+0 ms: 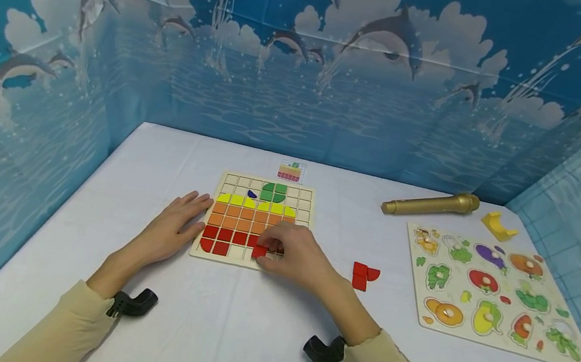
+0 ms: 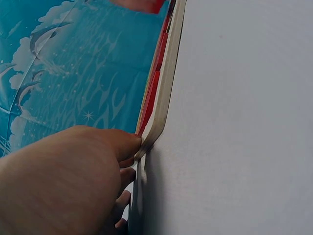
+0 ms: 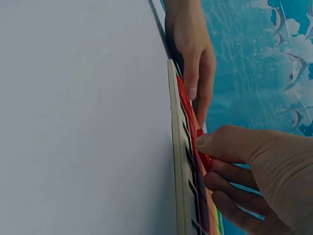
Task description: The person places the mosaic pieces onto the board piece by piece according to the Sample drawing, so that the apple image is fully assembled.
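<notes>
A wooden grid board [image 1: 230, 262] carries green, yellow, orange and red pieces in rows, plus a small blue one near the top. My left hand [image 1: 173, 228] rests at the board's left edge, fingers extended, the thumb at the lower left corner in the left wrist view. Between thumb and fingers my right hand [image 1: 301, 256] pinches a red square tile [image 1: 258, 252] over the bottom row. In the right wrist view this tile [image 3: 203, 159] stands tilted at the board's surface. The right hand hides the grid's lower right part.
Several loose red pieces [image 1: 360, 274] lie right of the board. A small picture card [image 1: 291, 171] sits behind it. Farther right are a vegetable puzzle board [image 1: 456, 292], a gold microphone [image 1: 431, 204] and a yellow curved piece [image 1: 499, 227]. Dolphin-print curtains [image 1: 281, 96] border the white table.
</notes>
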`<action>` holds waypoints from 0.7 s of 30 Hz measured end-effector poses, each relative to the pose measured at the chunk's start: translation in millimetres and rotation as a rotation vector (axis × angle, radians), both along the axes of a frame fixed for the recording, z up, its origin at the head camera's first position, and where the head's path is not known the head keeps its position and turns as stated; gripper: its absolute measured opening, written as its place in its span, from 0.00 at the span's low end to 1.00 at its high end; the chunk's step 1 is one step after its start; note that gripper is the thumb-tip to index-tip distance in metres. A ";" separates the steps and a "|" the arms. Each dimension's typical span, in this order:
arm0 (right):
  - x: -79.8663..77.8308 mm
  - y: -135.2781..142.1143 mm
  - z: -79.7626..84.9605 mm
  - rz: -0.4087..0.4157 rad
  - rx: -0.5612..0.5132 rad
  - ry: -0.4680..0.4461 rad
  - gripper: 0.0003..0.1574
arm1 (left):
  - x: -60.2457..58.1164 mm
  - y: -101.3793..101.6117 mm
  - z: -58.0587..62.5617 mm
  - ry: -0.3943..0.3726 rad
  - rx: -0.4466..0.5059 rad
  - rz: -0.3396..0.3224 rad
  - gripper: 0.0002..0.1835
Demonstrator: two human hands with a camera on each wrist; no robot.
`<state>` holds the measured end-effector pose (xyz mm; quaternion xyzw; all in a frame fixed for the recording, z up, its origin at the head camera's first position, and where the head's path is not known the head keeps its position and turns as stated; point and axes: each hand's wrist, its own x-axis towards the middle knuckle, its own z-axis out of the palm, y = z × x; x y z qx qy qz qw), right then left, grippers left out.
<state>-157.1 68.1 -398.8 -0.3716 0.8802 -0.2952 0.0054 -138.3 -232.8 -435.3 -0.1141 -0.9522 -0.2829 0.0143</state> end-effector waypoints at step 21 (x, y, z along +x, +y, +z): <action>3.7 -36.5 -9.0 0.075 -0.006 0.048 0.08 | 0.8 0.4 0.9 -0.004 0.002 0.005 0.32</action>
